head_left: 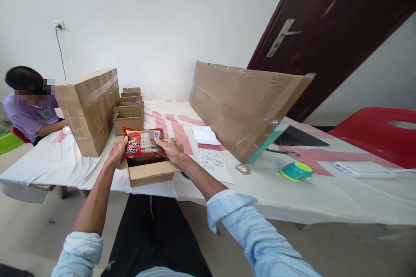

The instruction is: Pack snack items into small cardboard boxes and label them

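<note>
A red instant-noodle-style food packet (143, 142) with a clear or pale window and a barcode hangs over an open cardboard box (152, 173) at the table's front edge. My left hand (117, 150) grips the packet's left end. At its right end, my right hand (170, 149) has the thumb on top and the fingers closed round it. The box's near flap is folded out toward me, and its inside looks dark beneath the packet. What lies in the box is hidden.
Stacked sealed cartons (89, 108) and a row of open boxes (129, 112) stand at the left. A large cardboard panel (240, 104) leans behind papers (212, 162). A tape roll (296, 172) lies right, near a red chair (380, 134). Another person (30, 112) sits far left.
</note>
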`<control>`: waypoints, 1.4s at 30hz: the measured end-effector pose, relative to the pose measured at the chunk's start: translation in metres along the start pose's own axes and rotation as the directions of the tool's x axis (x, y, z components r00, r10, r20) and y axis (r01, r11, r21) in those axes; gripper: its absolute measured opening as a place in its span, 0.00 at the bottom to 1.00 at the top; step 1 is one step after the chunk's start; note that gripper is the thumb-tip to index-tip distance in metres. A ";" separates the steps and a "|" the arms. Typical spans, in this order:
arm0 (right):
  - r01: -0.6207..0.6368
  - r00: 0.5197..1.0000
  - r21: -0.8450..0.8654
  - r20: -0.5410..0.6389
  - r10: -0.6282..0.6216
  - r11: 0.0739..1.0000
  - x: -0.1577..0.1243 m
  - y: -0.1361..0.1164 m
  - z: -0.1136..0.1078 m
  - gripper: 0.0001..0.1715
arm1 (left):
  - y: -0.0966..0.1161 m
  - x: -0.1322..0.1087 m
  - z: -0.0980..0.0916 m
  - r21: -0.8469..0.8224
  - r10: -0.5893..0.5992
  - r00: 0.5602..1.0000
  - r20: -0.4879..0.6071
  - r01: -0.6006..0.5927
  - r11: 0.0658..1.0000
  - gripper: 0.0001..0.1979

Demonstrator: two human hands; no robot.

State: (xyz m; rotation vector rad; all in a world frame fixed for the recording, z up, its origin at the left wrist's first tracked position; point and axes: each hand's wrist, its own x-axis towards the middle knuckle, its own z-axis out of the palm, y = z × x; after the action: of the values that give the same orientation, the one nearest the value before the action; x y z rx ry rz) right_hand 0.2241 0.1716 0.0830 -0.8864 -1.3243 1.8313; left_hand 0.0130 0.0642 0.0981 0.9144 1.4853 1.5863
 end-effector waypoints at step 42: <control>0.675 0.712 -0.479 0.224 -0.665 0.561 -0.007 -0.119 -0.037 0.30 | 0.153 -0.003 0.013 0.066 0.735 0.622 0.271 -0.773 0.631 0.23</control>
State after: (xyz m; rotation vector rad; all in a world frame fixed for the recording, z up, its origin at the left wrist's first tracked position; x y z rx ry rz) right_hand 0.2755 0.2114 0.1889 -0.4841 -1.9013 0.8648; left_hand 0.0172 0.0626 0.2517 1.9597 1.1266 1.8406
